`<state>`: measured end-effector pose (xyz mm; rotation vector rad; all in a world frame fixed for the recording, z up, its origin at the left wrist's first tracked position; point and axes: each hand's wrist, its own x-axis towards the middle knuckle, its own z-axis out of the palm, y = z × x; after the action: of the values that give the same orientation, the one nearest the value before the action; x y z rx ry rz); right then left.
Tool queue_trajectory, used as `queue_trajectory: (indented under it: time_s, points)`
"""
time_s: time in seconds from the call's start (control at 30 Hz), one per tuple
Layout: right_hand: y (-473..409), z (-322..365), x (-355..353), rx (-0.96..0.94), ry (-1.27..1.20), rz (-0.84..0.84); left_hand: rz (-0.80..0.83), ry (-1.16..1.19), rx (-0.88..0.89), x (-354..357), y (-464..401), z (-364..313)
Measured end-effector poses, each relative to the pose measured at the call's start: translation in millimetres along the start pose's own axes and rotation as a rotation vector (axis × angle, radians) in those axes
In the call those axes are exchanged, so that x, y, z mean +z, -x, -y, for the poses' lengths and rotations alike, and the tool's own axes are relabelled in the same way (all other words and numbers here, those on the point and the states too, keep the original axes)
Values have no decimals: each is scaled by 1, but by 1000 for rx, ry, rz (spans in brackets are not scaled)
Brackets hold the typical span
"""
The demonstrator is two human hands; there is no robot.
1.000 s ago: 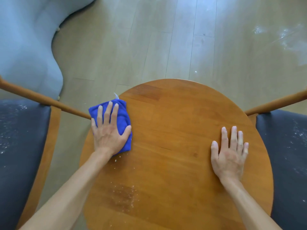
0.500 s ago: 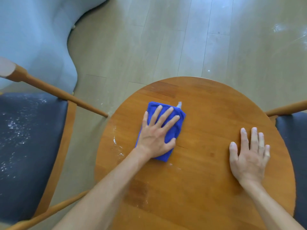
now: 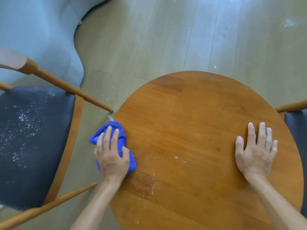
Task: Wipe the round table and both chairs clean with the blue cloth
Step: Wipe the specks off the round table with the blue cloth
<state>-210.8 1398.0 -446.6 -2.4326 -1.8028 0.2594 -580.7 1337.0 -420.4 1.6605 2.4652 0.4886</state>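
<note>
The round wooden table (image 3: 199, 113) fills the middle of the view. My left hand (image 3: 111, 155) presses the bunched blue cloth (image 3: 120, 135) onto the table's left edge, with part of the cloth hanging past the rim. My right hand (image 3: 255, 150) lies flat with fingers spread on the table's right side, holding nothing. White crumbs (image 3: 149, 180) dot the tabletop near the cloth. The left chair (image 3: 33, 138) has a dark seat sprinkled with white specks. Only a sliver of the right chair (image 3: 297, 123) shows at the right edge.
A grey upholstered piece of furniture (image 3: 41, 30) stands at the top left. Pale wooden floor (image 3: 182, 39) lies beyond the table, with a dusty white patch (image 3: 288, 23) at the far right. The left chair's wooden armrest (image 3: 74, 90) points toward the table rim.
My left hand has swept the cloth from the table's middle back to its left edge, bunching it. My right hand stays flat in place. The view has shifted slightly.
</note>
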Motion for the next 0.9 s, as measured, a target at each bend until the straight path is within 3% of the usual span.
queue_trajectory:
  time_s: [0.23, 0.37, 0.47, 0.67, 0.8, 0.9]
  points:
    - [0, -5, 4, 0, -35, -34, 320, 36, 587, 47, 60, -164]
    - [0, -5, 3, -9, -39, -43, 326, 2, 769, 58, 72, -171]
    - [0, -5, 1, -15, -18, -3, 295, 10, 689, 40, 47, -120]
    - [3, 0, -7, -20, 21, 49, 150, -133, 287, -4, 21, 15]
    - [4, 0, -8, -17, 24, 77, 123, -98, 142, -4, 82, 18]
    - [1, -3, -9, -22, -38, 101, 138, -66, 164, 4, 137, -21]
